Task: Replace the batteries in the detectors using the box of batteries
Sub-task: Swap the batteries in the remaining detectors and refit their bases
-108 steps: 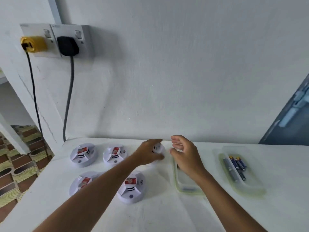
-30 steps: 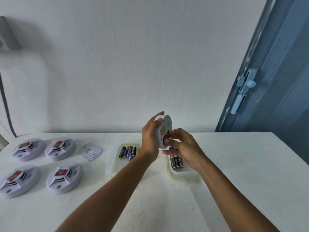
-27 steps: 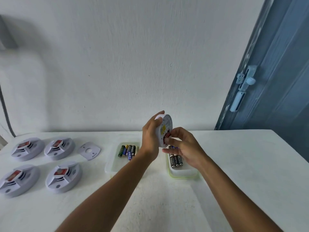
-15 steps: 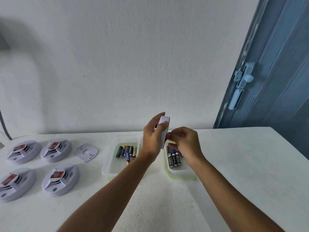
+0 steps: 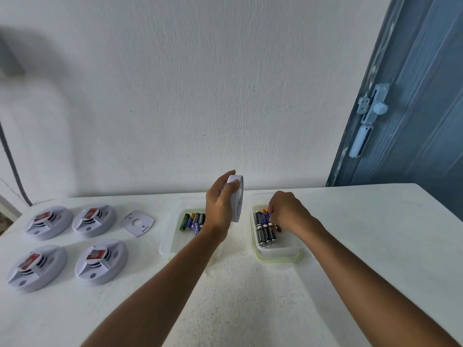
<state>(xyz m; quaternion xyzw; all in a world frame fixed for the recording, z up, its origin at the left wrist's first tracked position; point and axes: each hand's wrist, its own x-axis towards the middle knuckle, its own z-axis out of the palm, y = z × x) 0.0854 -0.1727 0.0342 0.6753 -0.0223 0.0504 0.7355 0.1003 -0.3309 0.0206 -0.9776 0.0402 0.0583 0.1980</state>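
Detector held on edge above a white table (image 5: 350, 246) between two battery boxes.
A blue door (image 5: 413, 108) stands at right. Four detectors (image 5: 100, 261) lie at left beside a loose backplate (image 5: 136, 222). The left hand (image 5: 220, 209) grips the raised detector (image 5: 236, 204) over the left box (image 5: 172, 244); the right hand (image 5: 285, 211), fingers curled, reaches into the right box (image 5: 275, 251) among its batteries (image 5: 265, 231); whether it pinches one I cannot tell.

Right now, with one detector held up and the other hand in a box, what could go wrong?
1. Both boxes, left box and right box, hold batteries, so old and new could get mixed.
2. The left hand holds the detector on edge above the table; it might slip.
3. The right hand hides what it touches.
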